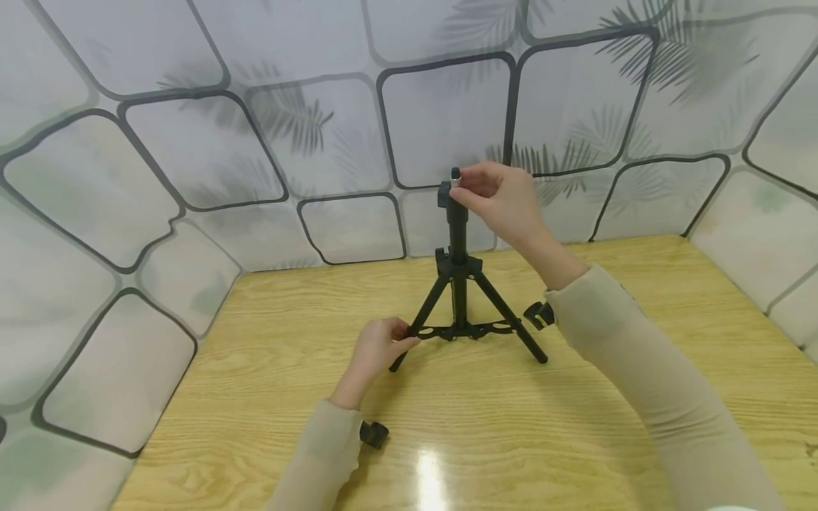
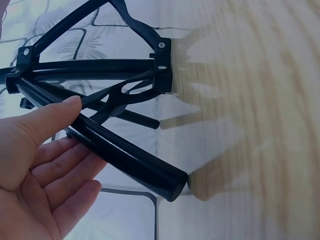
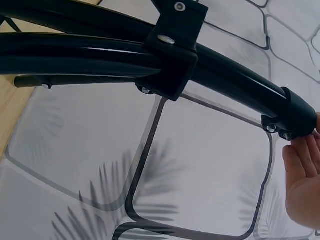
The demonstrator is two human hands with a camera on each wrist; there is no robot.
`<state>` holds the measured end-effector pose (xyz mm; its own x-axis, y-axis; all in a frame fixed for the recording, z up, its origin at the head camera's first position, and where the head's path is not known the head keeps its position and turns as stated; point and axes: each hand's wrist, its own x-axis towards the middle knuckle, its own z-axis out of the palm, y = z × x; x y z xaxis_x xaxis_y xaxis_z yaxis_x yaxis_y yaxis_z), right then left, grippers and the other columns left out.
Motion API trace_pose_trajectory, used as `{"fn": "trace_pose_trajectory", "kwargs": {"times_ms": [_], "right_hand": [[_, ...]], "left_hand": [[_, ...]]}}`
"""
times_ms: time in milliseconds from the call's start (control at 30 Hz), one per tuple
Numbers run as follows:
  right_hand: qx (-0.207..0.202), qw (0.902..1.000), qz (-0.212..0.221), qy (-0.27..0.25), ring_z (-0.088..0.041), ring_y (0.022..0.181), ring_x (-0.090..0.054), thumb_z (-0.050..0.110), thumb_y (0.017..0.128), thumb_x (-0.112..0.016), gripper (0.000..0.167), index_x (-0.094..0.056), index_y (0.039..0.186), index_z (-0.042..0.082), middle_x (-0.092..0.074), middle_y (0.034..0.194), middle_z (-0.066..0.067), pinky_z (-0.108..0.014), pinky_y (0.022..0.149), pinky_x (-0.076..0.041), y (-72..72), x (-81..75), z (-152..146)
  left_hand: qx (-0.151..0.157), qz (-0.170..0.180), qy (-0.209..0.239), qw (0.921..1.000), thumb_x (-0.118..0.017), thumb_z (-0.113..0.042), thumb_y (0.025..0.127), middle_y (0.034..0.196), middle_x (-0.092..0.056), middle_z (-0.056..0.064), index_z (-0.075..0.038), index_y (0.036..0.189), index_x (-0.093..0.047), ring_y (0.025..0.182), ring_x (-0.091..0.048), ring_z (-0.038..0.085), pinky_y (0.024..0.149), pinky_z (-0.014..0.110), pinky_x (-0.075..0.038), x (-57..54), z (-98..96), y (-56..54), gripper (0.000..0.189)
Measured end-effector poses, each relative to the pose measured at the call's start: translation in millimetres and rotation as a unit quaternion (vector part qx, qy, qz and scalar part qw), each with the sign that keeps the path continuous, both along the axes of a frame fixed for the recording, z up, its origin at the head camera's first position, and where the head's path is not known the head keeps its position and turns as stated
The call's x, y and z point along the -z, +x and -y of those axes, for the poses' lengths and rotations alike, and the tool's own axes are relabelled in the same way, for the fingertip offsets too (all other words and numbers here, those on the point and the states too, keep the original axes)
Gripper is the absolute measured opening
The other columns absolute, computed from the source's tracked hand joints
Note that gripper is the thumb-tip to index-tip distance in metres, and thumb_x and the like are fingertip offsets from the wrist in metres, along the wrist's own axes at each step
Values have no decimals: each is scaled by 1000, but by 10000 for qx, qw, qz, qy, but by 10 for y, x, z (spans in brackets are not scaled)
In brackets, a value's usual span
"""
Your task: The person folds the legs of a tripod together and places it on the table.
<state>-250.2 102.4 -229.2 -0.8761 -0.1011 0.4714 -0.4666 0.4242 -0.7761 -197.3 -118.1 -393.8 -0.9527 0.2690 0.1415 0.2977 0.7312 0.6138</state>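
Note:
A black tripod [image 1: 459, 294] stands upright on the wooden table with its legs spread and braces between them. My left hand [image 1: 375, 345] holds its left leg low down; in the left wrist view the thumb [image 2: 62, 115] lies over the leg [image 2: 130, 155] and the fingers pass behind it. At the top, my right hand [image 1: 508, 202] pinches the end of the centre column with thumb and fingers, around a small silver stud with a black tip [image 1: 456, 173]. The right wrist view shows the column's collar [image 3: 295, 112] with the right fingers at it, partly cut off by the frame edge.
The wooden table [image 1: 275, 383] reaches back to a patterned cloth wall [image 1: 345, 231], which also rises on both sides. A dark knob [image 1: 443, 195] juts from the column's upper left. Black wrist cameras [image 1: 373, 434] sit by both sleeves.

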Motion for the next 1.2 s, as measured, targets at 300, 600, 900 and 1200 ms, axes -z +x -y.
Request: {"fn": "trace_pose_trajectory", "kwargs": {"times_ms": [300, 600, 900, 1200], "right_hand": [[-44, 10000, -30, 84, -14, 83, -61, 23, 81, -66, 32, -62, 107, 6, -64, 98, -6, -27, 72, -48, 8, -10, 24], [-48, 9998, -154, 95, -14, 81, -62, 19, 81, -66, 29, -62, 104, 3, -64, 95, -7, -26, 70, -49, 45, -22, 40], [-51, 9996, -276, 74, -13, 79, -61, 19, 81, -66, 27, -62, 102, 2, -64, 94, -7, -25, 69, -49, 43, -12, 16], [-10, 9995, -323, 64, -13, 78, -61, 19, 81, -66, 26, -62, 101, 3, -64, 93, -6, -25, 68, -49, 49, 7, 8]], "left_hand": [[121, -234, -17, 9997, -68, -23, 78, 80, -65, 5, -3, 85, -65, 72, -59, 17, 61, 28, -48, -18, -60, 15, 21], [92, -478, 319, 9983, -66, -21, 81, 80, -65, 8, 1, 88, -64, 72, -61, 18, 57, 22, -49, -11, -134, -3, 23], [25, -536, 667, 9963, -65, -21, 82, 87, -65, 11, 3, 95, -64, 78, -62, 20, 63, 26, -50, 9, -206, -62, 27], [-10, -549, 934, 9941, -64, -22, 82, 89, -65, 12, 4, 98, -63, 79, -62, 20, 64, 24, -50, 23, -294, -108, 30]]}}
